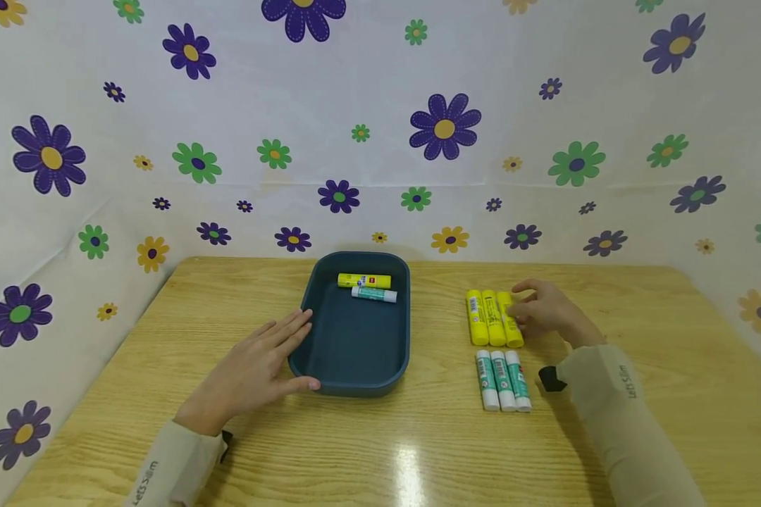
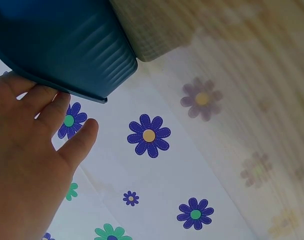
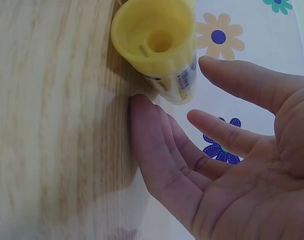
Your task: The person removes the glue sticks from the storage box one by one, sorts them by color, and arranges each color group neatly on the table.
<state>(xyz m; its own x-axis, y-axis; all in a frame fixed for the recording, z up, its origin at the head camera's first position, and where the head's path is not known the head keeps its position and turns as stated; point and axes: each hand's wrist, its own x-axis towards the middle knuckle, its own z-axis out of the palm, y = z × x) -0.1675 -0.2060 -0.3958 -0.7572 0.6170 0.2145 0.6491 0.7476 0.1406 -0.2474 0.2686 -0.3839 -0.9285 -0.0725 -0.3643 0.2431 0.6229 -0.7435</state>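
My left hand (image 1: 254, 370) rests with straight fingers against the left rim of a dark blue tray (image 1: 355, 384), its thumb at the near corner. A yellow glue stick (image 1: 349, 281) and a green-and-white glue stick (image 1: 373, 294) lie inside the tray. On the right, my right hand (image 1: 548, 310) is beside the rightmost of three yellow glue sticks (image 1: 495, 320). In the right wrist view its fingers are loosely bent around the near side of that yellow glue stick (image 3: 157, 35), without gripping it; whether a fingertip touches it I cannot tell.
Three green-and-white glue sticks (image 1: 502, 384) lie in a row on the wooden table (image 1: 412, 429), just nearer than the yellow ones. A flower-printed white cloth (image 1: 368, 91) hangs behind the table's far edge and along its sides.
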